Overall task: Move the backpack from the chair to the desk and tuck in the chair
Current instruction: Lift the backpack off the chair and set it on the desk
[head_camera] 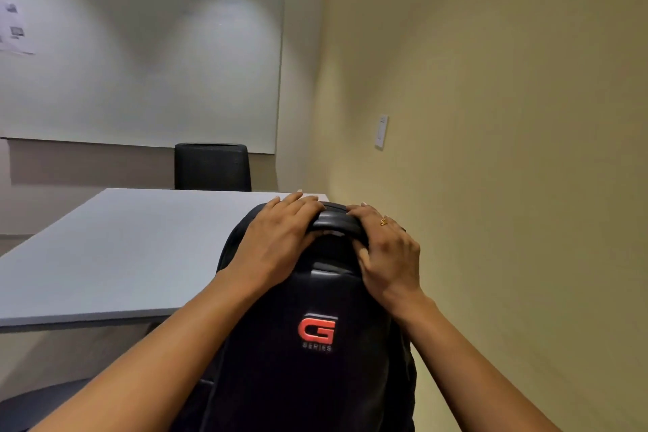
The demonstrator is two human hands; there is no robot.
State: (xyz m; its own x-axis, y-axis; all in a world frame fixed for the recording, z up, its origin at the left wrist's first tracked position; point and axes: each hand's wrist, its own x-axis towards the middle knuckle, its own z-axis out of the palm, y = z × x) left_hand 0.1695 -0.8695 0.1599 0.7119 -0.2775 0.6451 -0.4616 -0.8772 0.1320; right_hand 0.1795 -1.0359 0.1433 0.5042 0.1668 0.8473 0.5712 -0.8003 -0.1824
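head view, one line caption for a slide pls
Left hand and right hand hold the top handle of a black backpack, grey desk beyond.

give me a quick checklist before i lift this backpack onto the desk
1. Left hand on the backpack top: ok, fingers curl over it.
2. Right hand on the handle: ok, it grips one end.
3. Landing spot on the desk: ok, the near part is bare.
4. Zips closed: cannot tell.
5. Bottom of the backpack free to lift: cannot tell, out of view.
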